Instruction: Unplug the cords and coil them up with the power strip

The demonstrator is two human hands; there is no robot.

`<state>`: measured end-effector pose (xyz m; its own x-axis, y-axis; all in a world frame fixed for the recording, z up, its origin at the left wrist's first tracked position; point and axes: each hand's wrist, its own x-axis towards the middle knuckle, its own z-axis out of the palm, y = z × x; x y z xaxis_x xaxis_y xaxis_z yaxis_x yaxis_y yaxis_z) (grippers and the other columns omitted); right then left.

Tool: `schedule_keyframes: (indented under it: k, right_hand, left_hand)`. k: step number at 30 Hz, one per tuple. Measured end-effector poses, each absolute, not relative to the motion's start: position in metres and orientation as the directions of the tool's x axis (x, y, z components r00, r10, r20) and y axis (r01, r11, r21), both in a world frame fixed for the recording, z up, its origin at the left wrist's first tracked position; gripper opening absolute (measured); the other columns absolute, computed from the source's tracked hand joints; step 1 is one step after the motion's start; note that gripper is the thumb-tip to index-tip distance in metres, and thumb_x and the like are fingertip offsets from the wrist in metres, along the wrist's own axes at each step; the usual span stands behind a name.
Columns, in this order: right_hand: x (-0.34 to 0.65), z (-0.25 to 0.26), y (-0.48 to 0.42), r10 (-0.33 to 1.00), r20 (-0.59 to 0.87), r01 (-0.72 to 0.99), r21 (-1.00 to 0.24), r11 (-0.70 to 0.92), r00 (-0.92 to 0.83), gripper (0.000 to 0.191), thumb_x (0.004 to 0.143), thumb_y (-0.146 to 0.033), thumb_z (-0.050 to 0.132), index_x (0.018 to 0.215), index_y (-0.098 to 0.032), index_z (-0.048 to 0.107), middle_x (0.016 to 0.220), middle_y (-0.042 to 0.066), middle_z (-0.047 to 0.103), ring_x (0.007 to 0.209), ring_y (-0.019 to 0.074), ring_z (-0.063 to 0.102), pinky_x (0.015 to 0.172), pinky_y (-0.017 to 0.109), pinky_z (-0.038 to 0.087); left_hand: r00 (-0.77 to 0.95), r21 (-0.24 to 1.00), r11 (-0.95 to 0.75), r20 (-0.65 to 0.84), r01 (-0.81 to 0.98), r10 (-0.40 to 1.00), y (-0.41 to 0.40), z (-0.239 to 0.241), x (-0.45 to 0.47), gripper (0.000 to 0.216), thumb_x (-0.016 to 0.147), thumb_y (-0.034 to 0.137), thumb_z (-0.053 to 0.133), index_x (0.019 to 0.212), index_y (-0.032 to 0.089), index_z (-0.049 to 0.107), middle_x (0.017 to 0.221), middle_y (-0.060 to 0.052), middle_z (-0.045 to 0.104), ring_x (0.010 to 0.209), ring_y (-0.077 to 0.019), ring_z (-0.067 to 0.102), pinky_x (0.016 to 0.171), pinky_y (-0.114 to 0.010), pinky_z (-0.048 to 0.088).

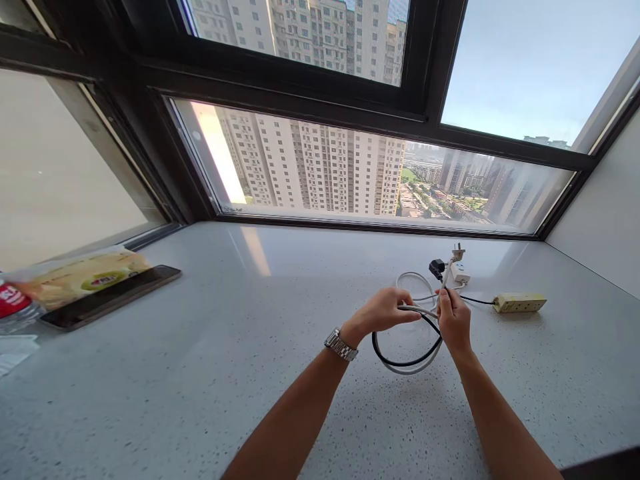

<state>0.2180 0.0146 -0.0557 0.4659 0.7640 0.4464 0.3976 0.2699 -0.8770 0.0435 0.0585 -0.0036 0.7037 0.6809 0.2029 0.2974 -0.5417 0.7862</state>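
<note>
Two hands gather looped cables above a speckled sill [250, 347] below a high-rise window. The left hand [385, 312], fingers closed on the white cable [417, 277], meets the right hand [453, 319], which pinches the black cable [400, 362] and white lead together near centre-right. The loose loops could slip and tangle, or a tug could drag the yellow power strip [519, 303], far right, across the stone. Counted: two cables, two plugs [438, 268], one strip, one phone [110, 298] and one snack packet [80, 277], far left.
</note>
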Motion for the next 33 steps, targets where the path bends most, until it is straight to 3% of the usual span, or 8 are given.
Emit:
schedule_keyframes:
  k: [5, 12, 17, 22, 25, 28, 30, 33]
  right_hand:
    - [0.211, -0.058, 0.011, 0.756, 0.587, 0.512, -0.762, 0.395, 0.290, 0.036, 0.092, -0.046, 0.041, 0.077, -0.018, 0.058, 0.054, -0.003, 0.050, 0.047, 0.0110, 0.043, 0.049, 0.023, 0.035]
    - [0.204, -0.053, 0.004, 0.731, 0.672, 0.656, -0.606, 0.450, 0.120, 0.036, 0.090, -0.038, 0.047, 0.061, -0.018, 0.051, 0.048, -0.005, 0.039, 0.046, 0.0095, 0.035, 0.048, 0.023, 0.029]
    - [0.203, -0.055, 0.003, 0.681, 0.718, 0.715, -0.552, 0.429, 0.146, 0.029, 0.091, -0.032, 0.041, 0.090, -0.016, 0.066, 0.076, 0.006, 0.061, 0.066, 0.0163, 0.054, 0.059, 0.027, 0.040]
    - [0.207, -0.049, 0.003, 0.508, 0.768, 0.521, -0.640, 0.566, 0.390, 0.027, 0.087, -0.029, 0.043, 0.101, -0.018, 0.063, 0.088, 0.006, 0.059, 0.079, 0.0186, 0.057, 0.069, 0.033, 0.046]
    - [0.216, -0.034, -0.001, 0.502, 0.628, 0.165, -0.707, 0.688, 0.595, 0.016, 0.082, -0.030, 0.055, 0.095, -0.021, 0.058, 0.073, -0.001, 0.054, 0.061, 0.0129, 0.054, 0.058, 0.029, 0.046]
    - [0.226, -0.022, -0.004, 0.615, 0.431, -0.143, -0.732, 0.666, 0.660, 0.017, 0.079, -0.035, 0.061, 0.081, -0.022, 0.050, 0.049, -0.012, 0.031, 0.036, 0.0050, 0.026, 0.038, 0.018, 0.027]
    - [0.230, -0.020, -0.004, 0.740, 0.313, -0.204, -0.832, 0.516, 0.596, 0.028, 0.075, -0.040, 0.066, 0.071, -0.022, 0.045, 0.045, -0.014, 0.021, 0.035, 0.0034, 0.015, 0.035, 0.017, 0.016]
    - [0.231, -0.024, -0.001, 0.941, 0.047, -0.098, -0.992, 0.084, 0.334, 0.040, 0.068, -0.047, 0.069, 0.061, -0.020, 0.040, 0.041, -0.013, 0.022, 0.035, 0.0024, 0.013, 0.034, 0.018, 0.010]
  left_hand:
    - [0.661, 0.910, -0.300, 0.039, 0.286, 0.749, 0.060, -0.007, 0.049, 0.058, 0.079, 0.063, 0.048, 0.099, 0.011, 0.064, 0.050, 0.008, 0.034, 0.042, -0.0066, 0.027, 0.042, -0.020, 0.024]
    - [0.619, 0.966, -0.221, 0.095, 0.131, 0.780, 0.059, -0.013, 0.058, 0.065, 0.077, 0.070, 0.044, 0.093, 0.009, 0.063, 0.054, 0.009, 0.019, 0.044, -0.0058, 0.021, 0.041, -0.019, 0.025]
    - [0.571, 0.937, -0.319, 0.188, 0.139, 0.799, 0.059, -0.018, 0.064, 0.059, 0.079, 0.063, 0.046, 0.087, 0.008, 0.067, 0.051, 0.007, 0.024, 0.046, -0.0067, 0.024, 0.043, -0.021, 0.020]
    - [0.450, 0.930, -0.318, 0.208, 0.183, 0.868, 0.061, -0.022, 0.067, 0.050, 0.079, 0.054, 0.047, 0.079, 0.008, 0.068, 0.049, 0.006, 0.026, 0.046, -0.0068, 0.023, 0.045, -0.022, 0.018]
    - [0.301, 0.925, -0.247, 0.157, 0.290, 0.941, 0.073, -0.029, 0.063, 0.044, 0.077, 0.049, 0.046, 0.070, 0.011, 0.066, 0.048, 0.006, 0.027, 0.045, -0.0074, 0.025, 0.045, -0.022, 0.020]
    - [0.164, 0.899, -0.207, 0.154, 0.387, 0.974, 0.086, -0.034, 0.052, 0.039, 0.077, 0.045, 0.045, 0.057, 0.014, 0.056, 0.046, 0.006, 0.026, 0.043, -0.0076, 0.024, 0.046, -0.023, 0.018]
    - [0.114, 0.880, -0.205, 0.172, 0.429, 0.978, 0.090, -0.033, 0.046, 0.037, 0.076, 0.043, 0.048, 0.051, 0.016, 0.049, 0.045, 0.006, 0.026, 0.043, -0.0079, 0.024, 0.047, -0.024, 0.016]
    - [0.110, 0.809, -0.263, 0.242, 0.525, 0.964, 0.085, -0.024, 0.041, 0.036, 0.075, 0.040, 0.051, 0.048, 0.017, 0.043, 0.044, 0.004, 0.032, 0.044, -0.0089, 0.028, 0.048, -0.025, 0.014]
